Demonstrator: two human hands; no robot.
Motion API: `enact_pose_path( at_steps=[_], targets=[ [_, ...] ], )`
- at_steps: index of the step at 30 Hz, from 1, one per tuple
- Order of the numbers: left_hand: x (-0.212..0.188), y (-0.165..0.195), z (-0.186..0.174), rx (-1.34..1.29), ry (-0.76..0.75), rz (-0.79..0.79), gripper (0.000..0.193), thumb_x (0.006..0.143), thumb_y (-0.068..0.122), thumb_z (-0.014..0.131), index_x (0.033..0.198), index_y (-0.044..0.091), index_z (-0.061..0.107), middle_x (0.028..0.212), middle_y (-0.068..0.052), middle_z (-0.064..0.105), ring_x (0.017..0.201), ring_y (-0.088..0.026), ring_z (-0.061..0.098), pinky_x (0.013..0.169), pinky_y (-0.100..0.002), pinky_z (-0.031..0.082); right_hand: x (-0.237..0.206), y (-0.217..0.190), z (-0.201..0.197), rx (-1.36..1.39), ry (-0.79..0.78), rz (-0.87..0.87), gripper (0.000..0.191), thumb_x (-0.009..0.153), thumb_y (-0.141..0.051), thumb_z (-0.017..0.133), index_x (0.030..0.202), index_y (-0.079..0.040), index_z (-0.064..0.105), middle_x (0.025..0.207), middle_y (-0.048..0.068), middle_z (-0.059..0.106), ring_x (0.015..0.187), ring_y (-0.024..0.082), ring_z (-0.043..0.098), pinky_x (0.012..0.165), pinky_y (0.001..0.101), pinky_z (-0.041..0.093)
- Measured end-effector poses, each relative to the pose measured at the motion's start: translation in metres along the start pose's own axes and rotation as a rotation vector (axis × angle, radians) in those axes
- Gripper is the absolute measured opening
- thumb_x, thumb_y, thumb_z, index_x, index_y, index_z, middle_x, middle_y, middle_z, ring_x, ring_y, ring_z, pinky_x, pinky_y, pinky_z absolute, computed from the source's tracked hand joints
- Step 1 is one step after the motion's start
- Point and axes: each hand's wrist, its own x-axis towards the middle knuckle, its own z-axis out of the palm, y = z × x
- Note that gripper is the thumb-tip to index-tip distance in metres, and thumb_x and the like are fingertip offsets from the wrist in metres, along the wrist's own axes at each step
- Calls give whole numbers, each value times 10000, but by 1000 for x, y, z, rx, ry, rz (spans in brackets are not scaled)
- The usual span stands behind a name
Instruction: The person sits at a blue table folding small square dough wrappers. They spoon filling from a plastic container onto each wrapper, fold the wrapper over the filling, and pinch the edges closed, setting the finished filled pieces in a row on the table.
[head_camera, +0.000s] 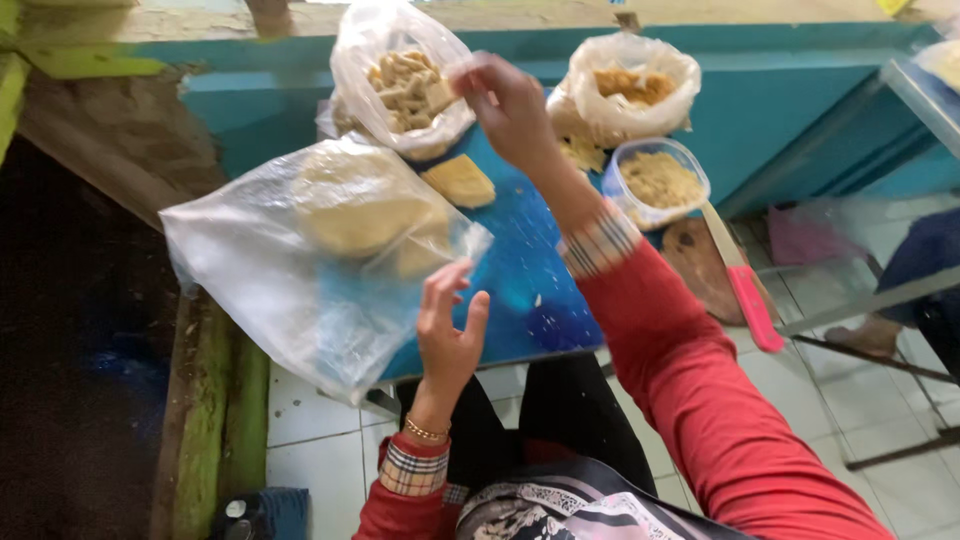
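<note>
My right hand (508, 103) reaches forward over the blue board (520, 280), its fingers pinched on a pale cut piece at the rim of an open clear bag of cut pieces (405, 90). My left hand (448, 325) is raised at the board's near edge, fingers apart, holding nothing, beside a large clear bag of yellowish blocks (320, 240). One loose yellow block (458, 181) lies on the board between the bags.
A second open bag with orange-yellow bits (630, 88) and a clear tub of crumbs (657, 182) stand at the right. A pink-handled knife (745, 290) rests on a round wooden board (700, 262). Another person's foot (860, 338) shows on the tiled floor.
</note>
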Motion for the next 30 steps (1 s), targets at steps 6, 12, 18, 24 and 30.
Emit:
enact_pose_path(
  at_steps=[6,12,18,24,30],
  targets=[
    [-11,-15,5,-11,-89,-42,246,937,26,705,1182,46,695,1071,-109,712,837,-199,710,760,-308,583,12,51,26,-186,-77,-53,128,986,-66,677,1093,-94,741,935,117,723,842,293,733,744,354,569],
    [-9,-21,4,-107,-193,-193,190,937,61,703,1126,49,715,991,-88,721,743,-173,677,674,-290,556,-82,58,14,-492,-485,50,369,762,-247,850,1103,-165,732,1129,80,677,1056,333,658,861,446,548],
    [-9,-17,3,-102,-189,-251,165,944,90,700,1104,56,722,970,-78,719,696,-153,659,618,-282,539,-98,75,29,-611,-460,-77,605,758,-232,819,1305,-99,597,1315,129,591,1133,365,644,903,453,550],
    [-9,-16,3,-69,-187,-224,113,946,94,702,1039,45,743,876,-68,706,659,-132,648,595,-267,513,-96,115,35,-737,-497,-139,511,919,-164,718,1391,-17,589,1273,210,673,1061,363,705,872,413,573],
    [-10,-22,4,-69,-191,-222,95,947,87,695,1012,41,747,854,-58,693,650,-108,635,579,-263,498,-92,149,4,11,-331,490,425,999,-222,641,1396,-76,598,1125,117,733,982,173,719,809,317,575]
  ],
)
